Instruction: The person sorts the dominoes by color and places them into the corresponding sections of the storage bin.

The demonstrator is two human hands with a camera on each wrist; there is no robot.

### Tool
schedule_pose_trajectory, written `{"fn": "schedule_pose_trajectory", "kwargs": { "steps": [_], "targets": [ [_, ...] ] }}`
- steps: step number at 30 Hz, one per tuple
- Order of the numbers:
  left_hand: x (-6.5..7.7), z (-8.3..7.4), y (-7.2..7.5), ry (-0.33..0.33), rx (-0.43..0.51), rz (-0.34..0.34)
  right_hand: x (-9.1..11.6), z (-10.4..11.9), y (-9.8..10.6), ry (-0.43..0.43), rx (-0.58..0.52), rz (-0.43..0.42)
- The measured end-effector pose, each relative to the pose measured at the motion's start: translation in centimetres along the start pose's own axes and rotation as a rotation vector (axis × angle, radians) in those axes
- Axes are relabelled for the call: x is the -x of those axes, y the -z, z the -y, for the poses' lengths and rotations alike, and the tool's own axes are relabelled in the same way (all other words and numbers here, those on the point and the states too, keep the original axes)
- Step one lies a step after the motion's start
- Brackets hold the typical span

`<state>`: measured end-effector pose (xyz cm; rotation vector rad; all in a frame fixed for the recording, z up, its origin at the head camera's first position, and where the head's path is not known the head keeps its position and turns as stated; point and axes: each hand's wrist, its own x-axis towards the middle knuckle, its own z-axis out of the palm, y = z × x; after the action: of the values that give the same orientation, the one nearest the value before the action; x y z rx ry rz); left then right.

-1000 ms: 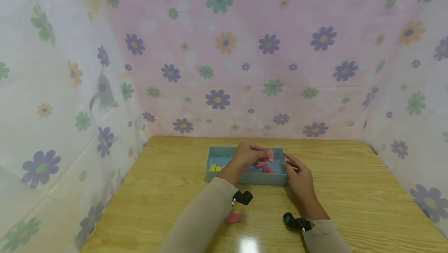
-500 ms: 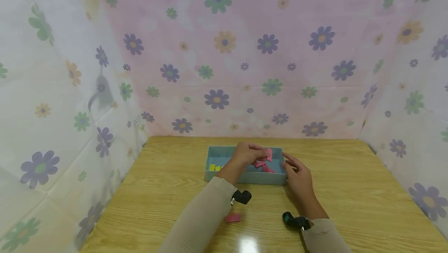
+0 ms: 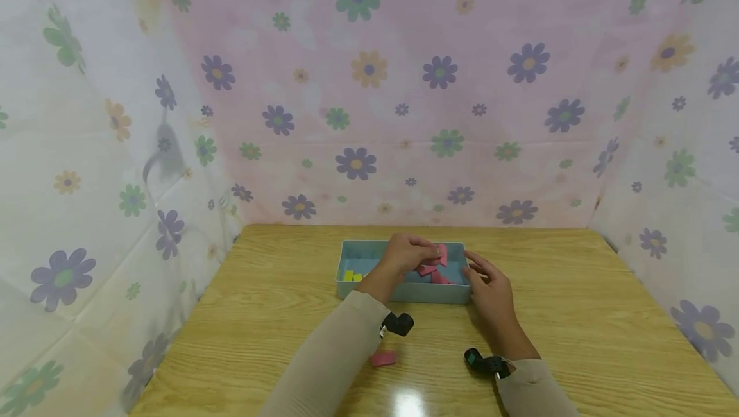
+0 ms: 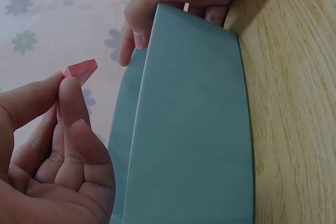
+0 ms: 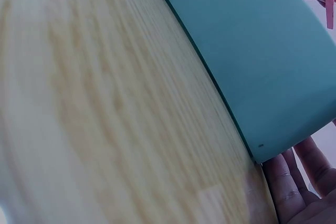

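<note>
My left hand (image 3: 406,256) is over the light blue box (image 3: 404,292), pinching a small flat pink block (image 4: 83,68) between thumb and forefinger; its other fingers curl loosely in the left wrist view. My right hand (image 3: 494,298) holds the right end of the box, with digits reaching over the rim at the corner and others against the outer wall. Inside the box, several pink pieces (image 3: 441,278) lie toward the right, below the held one. Small yellow blocks (image 3: 349,275) sit at the left end, partly hidden by my left forearm.
Another pink block (image 3: 383,358) lies on the wooden table (image 3: 260,314) in front of the box, beside my left sleeve. Flower-patterned cloth (image 3: 404,109) walls the table at the back and both sides.
Both hands keep almost the same pose, and the pink block stays pinched above the box. The whole head view has shifted very slightly.
</note>
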<state>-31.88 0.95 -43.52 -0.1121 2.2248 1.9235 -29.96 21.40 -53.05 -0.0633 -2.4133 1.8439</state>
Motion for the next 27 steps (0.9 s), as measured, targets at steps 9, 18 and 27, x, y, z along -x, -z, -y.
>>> {"fn": "schedule_pose_trajectory", "kwargs": {
  "steps": [9, 18, 27],
  "targets": [
    [-0.2, 0.1, -0.1, -0.005, -0.004, 0.009, 0.0, 0.4, 0.2, -0.016, -0.016, 0.013],
    [-0.2, 0.3, -0.4, -0.006, -0.019, 0.006, 0.4, 1.4, 0.3, -0.051, -0.025, 0.02],
    [-0.3, 0.0, -0.5, 0.009, 0.032, 0.024, 0.1, 0.4, 0.1, 0.002, -0.032, 0.004]
  ]
}}
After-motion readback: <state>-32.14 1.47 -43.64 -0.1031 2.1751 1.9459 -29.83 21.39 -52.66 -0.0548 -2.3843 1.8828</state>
